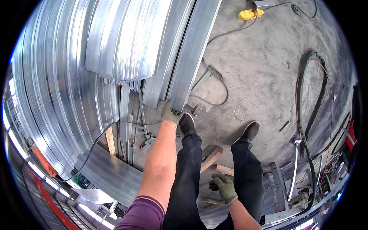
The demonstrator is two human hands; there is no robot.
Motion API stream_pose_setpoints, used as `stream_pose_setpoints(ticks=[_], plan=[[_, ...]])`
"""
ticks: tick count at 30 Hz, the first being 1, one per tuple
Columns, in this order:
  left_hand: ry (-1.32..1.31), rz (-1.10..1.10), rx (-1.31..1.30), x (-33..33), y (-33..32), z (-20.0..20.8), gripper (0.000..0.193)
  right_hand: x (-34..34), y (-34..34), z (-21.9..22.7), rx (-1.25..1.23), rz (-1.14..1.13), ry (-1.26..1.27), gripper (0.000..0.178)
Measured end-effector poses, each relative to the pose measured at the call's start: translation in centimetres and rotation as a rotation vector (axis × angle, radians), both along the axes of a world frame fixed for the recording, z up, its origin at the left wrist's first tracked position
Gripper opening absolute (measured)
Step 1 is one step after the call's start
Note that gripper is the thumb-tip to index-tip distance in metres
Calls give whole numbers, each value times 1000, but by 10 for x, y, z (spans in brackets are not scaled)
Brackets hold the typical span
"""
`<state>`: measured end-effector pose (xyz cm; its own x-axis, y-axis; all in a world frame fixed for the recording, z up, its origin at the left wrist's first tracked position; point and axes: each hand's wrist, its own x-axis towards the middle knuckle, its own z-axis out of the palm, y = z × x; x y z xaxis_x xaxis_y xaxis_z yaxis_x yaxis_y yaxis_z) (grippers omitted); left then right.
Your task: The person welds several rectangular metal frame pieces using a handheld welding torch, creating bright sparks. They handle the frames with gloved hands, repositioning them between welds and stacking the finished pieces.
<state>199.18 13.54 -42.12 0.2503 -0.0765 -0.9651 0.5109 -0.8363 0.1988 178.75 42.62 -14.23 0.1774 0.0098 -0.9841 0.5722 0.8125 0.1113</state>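
My left hand (pixel 171 114), in a grey-green work glove, reaches forward to the near end of a long galvanized metal channel (pixel 194 55). Its fingers curl over the end of that piece. A second metal channel (pixel 168 57) lies alongside to the left, close by the fingertips. My right hand (pixel 224 188), in a matching glove, hangs beside my right thigh. Nothing is in it, and its fingers are loosely bent and apart.
Large stacks of ribbed metal sheets (pixel 57 73) and nested profiles (pixel 126 38) fill the left. Wood blocks (pixel 212 158) lie between my feet. A black cable loops across the concrete from a yellow power box (pixel 250 14). A dark sleeved hose (pixel 302 99) and scrap lie right.
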Motion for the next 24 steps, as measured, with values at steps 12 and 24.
stream_pose_setpoints(ticks=[12, 24], plan=[[82, -73, -166, 26, 7, 43, 67, 11, 3, -6, -25, 46, -6, 35], [280, -323, -312, -59, 84, 309, 57, -40, -160, 36, -565, -137, 301, 74]])
